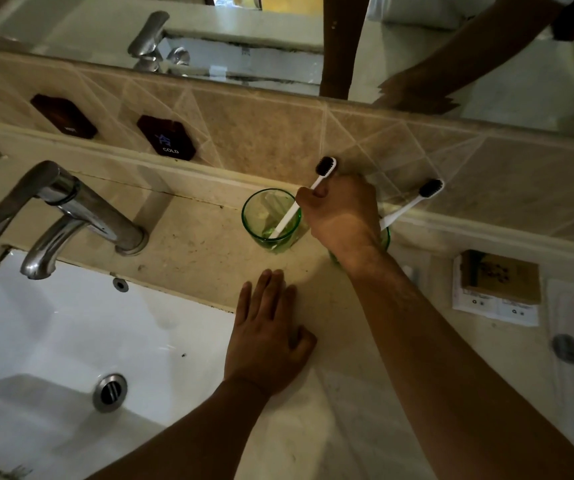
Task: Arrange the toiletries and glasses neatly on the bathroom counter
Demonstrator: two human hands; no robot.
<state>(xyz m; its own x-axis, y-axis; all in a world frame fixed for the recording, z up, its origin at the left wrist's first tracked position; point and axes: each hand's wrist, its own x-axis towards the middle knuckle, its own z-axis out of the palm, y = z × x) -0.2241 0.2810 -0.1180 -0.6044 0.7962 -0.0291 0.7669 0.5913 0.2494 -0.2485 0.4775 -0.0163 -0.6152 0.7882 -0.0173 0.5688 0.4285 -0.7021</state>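
**Toothbrush held in the green glass**

Head view: the right hand (342,216) grips a white toothbrush (299,206) standing tilted in a green glass (271,220) on the counter (192,247). A second toothbrush (413,202) leans in another glass (385,239) behind the wrist. The left hand (270,337) lies flat, released, beside the sink (70,323).

Right hand (341,216) pinches a white toothbrush (308,199) standing in the green glass (271,220); left hand (268,337) rests flat.

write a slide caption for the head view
Right hand holds a toothbrush in a green glass; left hand flat on the counter.
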